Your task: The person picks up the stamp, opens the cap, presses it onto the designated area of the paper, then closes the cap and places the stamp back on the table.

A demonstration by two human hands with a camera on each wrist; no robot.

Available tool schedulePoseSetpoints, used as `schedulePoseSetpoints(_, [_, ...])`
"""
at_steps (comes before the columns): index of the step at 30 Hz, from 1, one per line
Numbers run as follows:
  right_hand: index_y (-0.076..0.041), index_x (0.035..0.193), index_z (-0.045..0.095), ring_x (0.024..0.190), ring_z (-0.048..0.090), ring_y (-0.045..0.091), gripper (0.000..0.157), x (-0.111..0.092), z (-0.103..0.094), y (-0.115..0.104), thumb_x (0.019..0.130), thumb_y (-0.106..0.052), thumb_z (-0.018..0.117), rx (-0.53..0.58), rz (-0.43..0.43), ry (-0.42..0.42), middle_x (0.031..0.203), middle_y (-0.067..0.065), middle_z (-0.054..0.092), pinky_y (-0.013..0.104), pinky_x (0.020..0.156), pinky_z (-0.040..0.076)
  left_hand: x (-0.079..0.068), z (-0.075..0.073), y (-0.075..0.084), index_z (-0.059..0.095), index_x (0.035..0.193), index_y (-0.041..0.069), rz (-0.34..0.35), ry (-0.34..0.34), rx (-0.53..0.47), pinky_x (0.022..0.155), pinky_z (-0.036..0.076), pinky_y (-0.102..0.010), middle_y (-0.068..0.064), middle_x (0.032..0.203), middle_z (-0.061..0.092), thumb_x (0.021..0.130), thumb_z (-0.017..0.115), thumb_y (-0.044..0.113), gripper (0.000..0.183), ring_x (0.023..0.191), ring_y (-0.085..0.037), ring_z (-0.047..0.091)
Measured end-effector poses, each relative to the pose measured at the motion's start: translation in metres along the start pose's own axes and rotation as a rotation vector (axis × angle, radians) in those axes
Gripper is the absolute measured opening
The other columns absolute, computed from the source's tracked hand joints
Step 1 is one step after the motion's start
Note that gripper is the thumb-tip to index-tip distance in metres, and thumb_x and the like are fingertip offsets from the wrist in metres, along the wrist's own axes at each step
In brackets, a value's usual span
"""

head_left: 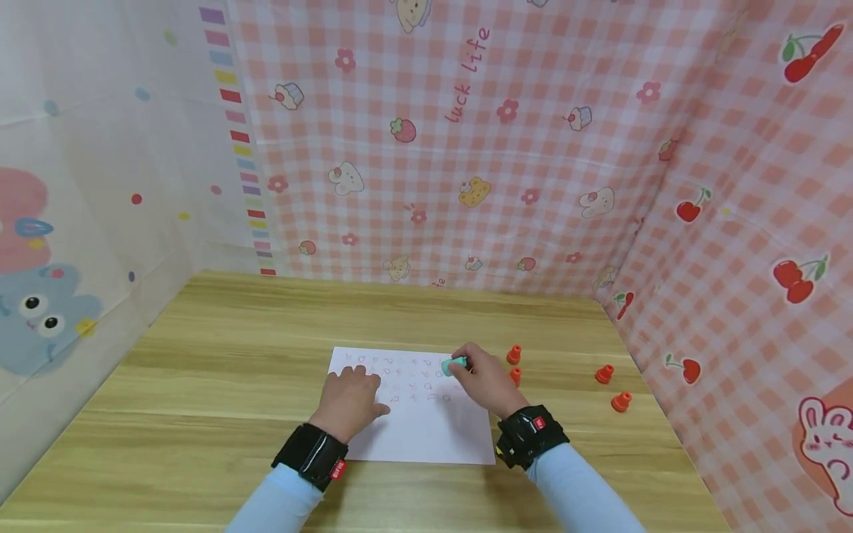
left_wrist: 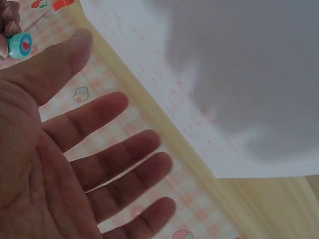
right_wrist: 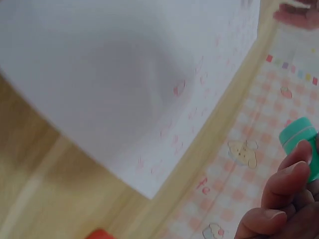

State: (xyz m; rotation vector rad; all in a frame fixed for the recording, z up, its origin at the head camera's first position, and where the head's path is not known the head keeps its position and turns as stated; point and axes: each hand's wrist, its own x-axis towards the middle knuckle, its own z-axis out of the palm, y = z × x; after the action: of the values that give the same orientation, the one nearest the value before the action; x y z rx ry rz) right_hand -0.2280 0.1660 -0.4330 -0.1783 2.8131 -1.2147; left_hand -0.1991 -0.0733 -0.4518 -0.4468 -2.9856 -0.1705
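Observation:
My right hand (head_left: 489, 383) pinches a small teal stamp (head_left: 453, 366) over the upper right part of a white sheet of paper (head_left: 420, 437). The left wrist view catches the round end of the stamp (left_wrist: 21, 46), with a red figure inside a blue ring. In the right wrist view, curled fingers (right_wrist: 286, 186) hold the teal stamp (right_wrist: 298, 134) beside the paper. Rows of faint reddish printed marks (head_left: 413, 398) run across the sheet's upper half. My left hand (head_left: 348, 406) hovers at the sheet's left side, fingers spread and holding nothing.
Two orange-red pawn-shaped pieces (head_left: 514, 354) stand just right of the sheet. Farther right are two more, a nearer one (head_left: 621, 402) and one behind (head_left: 604, 374). Pink checked cloth (head_left: 426, 163) hangs behind and to the right of the wooden table (head_left: 200, 414).

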Motion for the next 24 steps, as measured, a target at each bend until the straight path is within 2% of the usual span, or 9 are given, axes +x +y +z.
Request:
schedulePoseSetpoints(4, [-0.011,0.115,0.062,0.076,0.054,0.022,0.022,0.002,-0.016,0.004,0.098,-0.024,0.064,-0.045,-0.007,0.032,0.088,0.003,0.060,0.032,0.063,0.044,-0.001,-0.001,-0.001,0.074,0.086,0.010,-0.016,-0.008,0.052,0.069,0.049,-0.047,-0.008,0.074,0.060,0.076,0.083,0.044,0.037,0.072,-0.026,0.057])
schedulePoseSetpoints(11, [-0.006,0.117,0.060,0.067,0.052,0.020,0.024,0.006,-0.053,0.017,0.100,-0.023,0.060,-0.136,-0.041,0.078,0.083,0.006,0.057,0.031,0.057,0.041,-0.002,-0.002,-0.001,0.072,0.087,0.008,-0.042,-0.029,0.035,0.072,0.048,-0.048,-0.009,0.076,0.061,0.075,0.084,0.043,0.039,0.075,-0.027,0.058])
schedulePoseSetpoints(18, [-0.003,0.120,0.059,0.073,0.053,0.022,0.030,0.007,-0.097,0.035,0.102,-0.026,0.056,-0.219,-0.013,0.113,0.088,0.007,0.061,0.033,0.062,0.042,-0.002,0.000,-0.002,0.072,0.089,0.007,-0.059,-0.038,0.011,0.075,0.048,-0.050,-0.010,0.079,0.062,0.075,0.085,0.043,0.040,0.078,-0.029,0.059])
schedulePoseSetpoints(24, [0.001,0.126,0.055,0.076,0.054,0.025,0.036,0.005,-0.126,0.059,0.103,-0.026,0.052,-0.317,0.020,0.133,0.094,0.013,0.061,0.038,0.067,0.043,-0.002,0.001,-0.003,0.071,0.089,0.007,-0.048,-0.022,0.018,0.074,0.048,-0.050,-0.010,0.079,0.062,0.075,0.084,0.043,0.041,0.078,-0.029,0.059])
